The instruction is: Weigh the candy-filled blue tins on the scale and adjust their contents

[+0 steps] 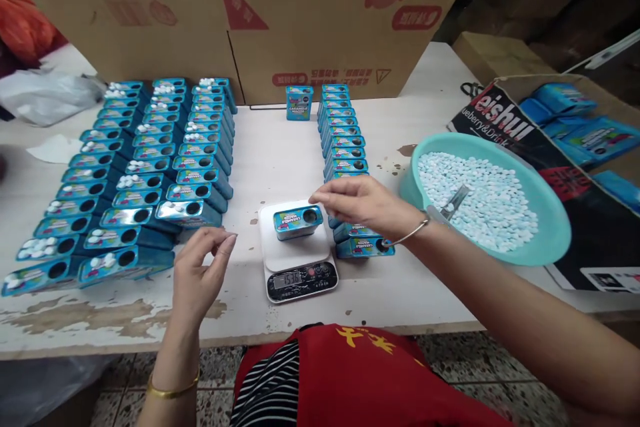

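A blue candy tin (295, 221) with a dark round opening rests on the white kitchen scale (273, 260), whose lit display is at the near edge. My right hand (357, 203) is just above the opening, thumb and fingertips pressed together; anything between them is too small to make out. To the left of the scale, my left hand (203, 270) hovers over the table with thumb and forefinger drawn together, and I cannot see what the pinch holds. A turquoise basin (560, 233) of small white candies (480, 193) stands at the right, a metal scoop (455, 201) lying in it.
Several rows of blue tins (193, 163) fill the left side, many with white candies on top. Another column of tins (345, 130) runs behind my right hand. One tin (299, 103) stands upright by the large cardboard box (320, 33). An open carton (515, 113) holds more tins.
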`<state>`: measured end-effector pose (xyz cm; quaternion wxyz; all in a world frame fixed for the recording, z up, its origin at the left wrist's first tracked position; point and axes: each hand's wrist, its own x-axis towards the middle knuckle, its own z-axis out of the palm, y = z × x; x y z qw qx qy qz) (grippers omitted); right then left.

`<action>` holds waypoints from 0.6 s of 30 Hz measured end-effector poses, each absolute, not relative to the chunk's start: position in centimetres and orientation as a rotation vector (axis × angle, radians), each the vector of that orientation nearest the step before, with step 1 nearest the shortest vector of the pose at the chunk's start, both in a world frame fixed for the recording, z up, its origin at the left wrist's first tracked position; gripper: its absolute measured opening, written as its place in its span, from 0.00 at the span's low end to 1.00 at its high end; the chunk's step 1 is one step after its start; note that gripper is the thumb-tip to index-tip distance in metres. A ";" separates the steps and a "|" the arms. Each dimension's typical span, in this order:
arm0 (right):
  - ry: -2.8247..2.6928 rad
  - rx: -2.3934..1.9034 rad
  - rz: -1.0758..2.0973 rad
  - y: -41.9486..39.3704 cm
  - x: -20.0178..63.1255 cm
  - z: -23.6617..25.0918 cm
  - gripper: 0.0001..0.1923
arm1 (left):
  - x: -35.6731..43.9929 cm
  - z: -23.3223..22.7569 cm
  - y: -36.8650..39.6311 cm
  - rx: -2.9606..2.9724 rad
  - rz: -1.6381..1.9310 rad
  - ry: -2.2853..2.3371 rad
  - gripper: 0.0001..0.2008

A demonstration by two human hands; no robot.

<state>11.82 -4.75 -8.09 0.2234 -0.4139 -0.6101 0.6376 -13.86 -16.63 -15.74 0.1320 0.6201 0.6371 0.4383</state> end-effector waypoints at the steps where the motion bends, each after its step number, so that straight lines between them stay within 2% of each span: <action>1: -1.537 -1.140 1.851 -4.9 12.3 -7.7 0.09 | -13.9 -15.7 -16.6 1.793 1.281 1.850 0.06; 4: -1.161 -1.155 1.981 -5.5 14.2 -6.8 0.10 | -13.9 -15.7 -16.4 1.771 1.294 1.862 0.06; 7: -0.968 -1.229 1.946 -6.3 16.8 -6.5 0.10 | -14.0 -15.8 -16.4 1.756 1.282 1.890 0.07; 11: -0.895 -1.355 1.836 -7.3 19.9 -6.9 0.14 | -14.0 -15.8 -16.2 1.740 1.264 1.907 0.08; 18: -0.885 -1.431 1.784 -8.4 21.9 -8.1 0.12 | -13.3 -15.4 -15.7 1.774 1.259 1.847 0.08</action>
